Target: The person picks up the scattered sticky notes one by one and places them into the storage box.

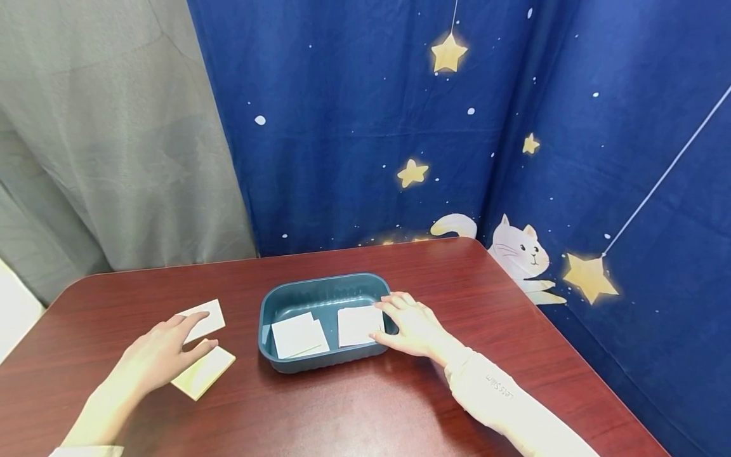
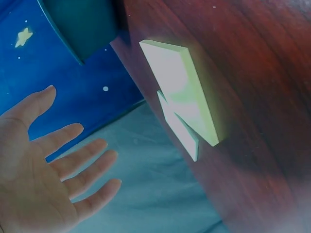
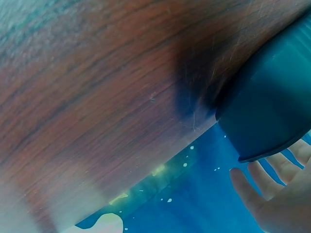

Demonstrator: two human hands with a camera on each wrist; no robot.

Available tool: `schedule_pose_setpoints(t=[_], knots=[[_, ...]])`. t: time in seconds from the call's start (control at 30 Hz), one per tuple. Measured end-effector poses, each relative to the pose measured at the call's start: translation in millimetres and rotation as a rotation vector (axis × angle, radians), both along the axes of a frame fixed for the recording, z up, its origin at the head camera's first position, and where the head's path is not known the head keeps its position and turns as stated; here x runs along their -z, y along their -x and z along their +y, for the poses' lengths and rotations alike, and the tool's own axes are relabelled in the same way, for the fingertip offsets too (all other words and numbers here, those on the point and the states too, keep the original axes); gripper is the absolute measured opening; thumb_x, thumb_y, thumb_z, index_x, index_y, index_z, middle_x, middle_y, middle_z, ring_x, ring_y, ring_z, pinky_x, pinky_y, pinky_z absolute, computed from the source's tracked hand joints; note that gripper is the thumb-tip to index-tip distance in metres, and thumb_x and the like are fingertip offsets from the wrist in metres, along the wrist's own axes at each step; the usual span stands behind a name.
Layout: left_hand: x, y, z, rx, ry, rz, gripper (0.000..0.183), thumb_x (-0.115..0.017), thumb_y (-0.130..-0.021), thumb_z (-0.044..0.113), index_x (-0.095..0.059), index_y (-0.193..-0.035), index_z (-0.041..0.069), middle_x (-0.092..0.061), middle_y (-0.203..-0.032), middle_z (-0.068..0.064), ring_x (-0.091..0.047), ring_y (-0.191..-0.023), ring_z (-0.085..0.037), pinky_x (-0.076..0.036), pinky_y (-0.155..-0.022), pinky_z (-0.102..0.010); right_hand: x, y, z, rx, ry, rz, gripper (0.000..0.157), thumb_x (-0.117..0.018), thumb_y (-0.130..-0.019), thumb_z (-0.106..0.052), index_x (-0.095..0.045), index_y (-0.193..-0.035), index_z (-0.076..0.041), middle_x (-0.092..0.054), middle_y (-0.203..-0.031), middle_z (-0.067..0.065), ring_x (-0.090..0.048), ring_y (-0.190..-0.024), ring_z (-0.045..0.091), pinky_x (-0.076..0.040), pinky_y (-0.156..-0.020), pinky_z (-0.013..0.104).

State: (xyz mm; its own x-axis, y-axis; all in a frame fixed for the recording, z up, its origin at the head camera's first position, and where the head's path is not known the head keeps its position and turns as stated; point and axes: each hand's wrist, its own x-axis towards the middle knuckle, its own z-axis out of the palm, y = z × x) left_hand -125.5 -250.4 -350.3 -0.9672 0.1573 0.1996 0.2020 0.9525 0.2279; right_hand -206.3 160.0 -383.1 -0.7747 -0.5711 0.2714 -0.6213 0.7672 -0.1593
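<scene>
My left hand (image 1: 160, 352), fingers spread, hovers above two paper pads on the left of the table and holds neither. The nearer is a thick yellow-edged pad (image 2: 180, 82), square with a pale top; the other, a thinner white pad (image 1: 210, 319), lies just beyond it, partly covered by my fingers in the head view. In the middle stands a blue-green rectangular bin (image 1: 274, 304) with two groups of white paper squares inside, left squares (image 1: 297, 336) and right squares (image 1: 360, 325). My right hand (image 1: 412, 325) reaches over the bin's right rim, fingers extended and apart.
The reddish-brown wooden table (image 1: 342, 412) has a rounded far right corner. Behind it hang a grey curtain (image 1: 125, 127) and a blue curtain (image 1: 342, 127) with stars and a white cat.
</scene>
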Motion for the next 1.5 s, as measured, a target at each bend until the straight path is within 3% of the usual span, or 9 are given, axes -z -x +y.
schedule_pose_setpoints(t=[0.3, 0.7, 0.93, 1.1, 1.5], knots=[[8.9, -3.4, -5.9, -0.012, -0.001, -0.026, 0.059, -0.059, -0.083, 0.046, -0.052, -0.12, 0.001, -0.054, -0.108, -0.024, -0.052, -0.094, -0.045, -0.042, -0.068, -0.056, 0.7, 0.6, 0.0, 0.001, -0.011, -0.001, 0.062, -0.055, -0.08, -0.058, -0.055, -0.125, -0.017, -0.05, -0.128, 0.002, -0.038, -0.122, 0.02, -0.04, -0.09, 0.046], [30.5, -0.2, -10.6, -0.05, -0.002, -0.132, 0.08, -0.062, -0.077, 0.053, -0.043, -0.125, -0.009, -0.045, -0.117, -0.038, -0.046, -0.101, -0.054, -0.039, -0.073, -0.061, 0.4, 0.6, 0.2, 0.001, -0.012, 0.013, 0.062, -0.055, -0.079, -0.059, -0.056, -0.125, -0.017, -0.05, -0.127, 0.002, -0.038, -0.121, 0.019, -0.041, -0.089, 0.045], [40.6, 1.7, -10.7, -0.113, 0.015, -0.273, 0.09, -0.06, -0.074, 0.061, -0.034, -0.13, -0.004, -0.035, -0.117, -0.047, -0.045, -0.096, -0.058, -0.04, -0.063, -0.062, 0.2, 0.6, 0.2, -0.003, -0.009, 0.01, 0.062, -0.055, -0.079, -0.058, -0.056, -0.125, -0.017, -0.05, -0.127, 0.002, -0.038, -0.121, 0.02, -0.041, -0.088, 0.046], [44.1, 2.8, -10.8, -0.121, 0.011, -0.339, 0.094, -0.061, -0.072, 0.063, -0.031, -0.132, -0.003, -0.043, -0.109, -0.038, -0.052, -0.088, -0.047, -0.04, -0.061, -0.059, 0.5, 1.3, 0.3, 0.0, -0.009, 0.015, 0.062, -0.055, -0.079, -0.059, -0.056, -0.125, -0.017, -0.05, -0.126, 0.002, -0.038, -0.121, 0.019, -0.041, -0.088, 0.046], [45.6, 4.4, -6.6, -0.093, 0.041, -0.327, 0.094, -0.065, -0.068, 0.061, -0.038, -0.129, -0.004, -0.048, -0.109, -0.036, -0.053, -0.089, -0.046, -0.041, -0.061, -0.059, 0.2, 1.4, 0.5, 0.002, -0.01, 0.007, 0.062, -0.055, -0.079, -0.059, -0.055, -0.126, -0.018, -0.05, -0.127, 0.002, -0.038, -0.121, 0.019, -0.041, -0.089, 0.046]])
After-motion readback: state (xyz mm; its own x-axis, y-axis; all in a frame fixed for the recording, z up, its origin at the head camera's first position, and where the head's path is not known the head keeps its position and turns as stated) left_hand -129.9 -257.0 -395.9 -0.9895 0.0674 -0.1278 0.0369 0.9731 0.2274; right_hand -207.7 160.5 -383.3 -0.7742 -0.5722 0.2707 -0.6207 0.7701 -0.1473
